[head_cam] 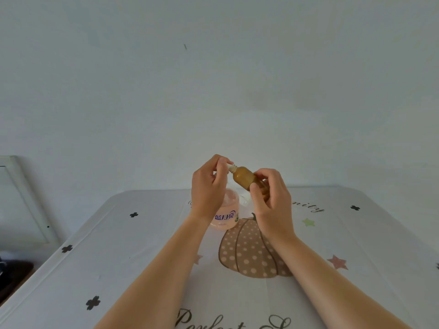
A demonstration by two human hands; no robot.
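gripping amber bottle in right hand, left hand pinching its cap

Amber bottle, pink bottle, pumpkin-print tablecloth.

Pale bare wall — pumpkin-print tablecloth — framed panel left.

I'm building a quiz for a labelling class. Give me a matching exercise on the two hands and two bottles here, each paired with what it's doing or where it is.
1. left hand
2. right hand
3. amber bottle
4. pink bottle

a. stands on the table
b. grips the amber bottle's lower end
c. held tilted in the air
d. pinches the amber bottle's top

Pairs: 1-d, 2-b, 3-c, 4-a.
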